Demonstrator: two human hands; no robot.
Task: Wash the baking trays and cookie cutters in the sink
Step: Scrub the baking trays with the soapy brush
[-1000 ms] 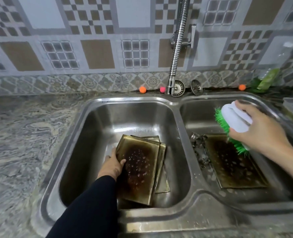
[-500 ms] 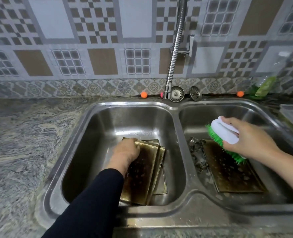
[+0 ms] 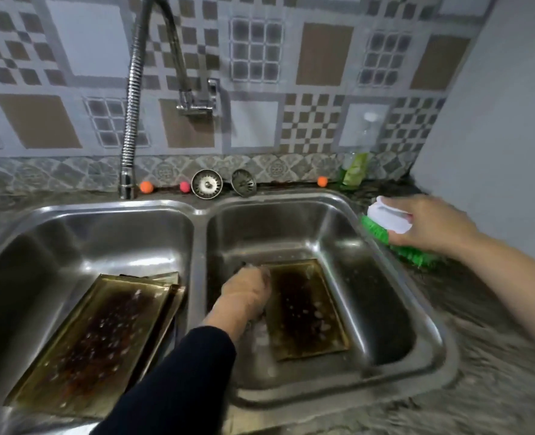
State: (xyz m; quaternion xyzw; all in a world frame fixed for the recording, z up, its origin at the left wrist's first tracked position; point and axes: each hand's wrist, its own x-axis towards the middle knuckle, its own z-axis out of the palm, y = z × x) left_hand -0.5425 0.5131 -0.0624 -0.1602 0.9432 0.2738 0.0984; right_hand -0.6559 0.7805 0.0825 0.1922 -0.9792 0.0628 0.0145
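One double sink (image 3: 201, 211) had two basins. Four baking trays could be counted, though the stack was partly hidden: three stacked in the left basin (image 3: 90, 343), the lower two showing only their edges, and one lying in the right basin (image 3: 304, 312). Two hands were in view, the left hand (image 3: 244, 296) and the right hand (image 3: 429, 224). There was one scrubbing brush (image 3: 385, 224), one tap (image 3: 131, 98), two metal drain strainers (image 3: 207, 184), three small balls, two orange (image 3: 146, 187) and one pink (image 3: 184, 186), and one bottle (image 3: 355, 164) of green liquid.
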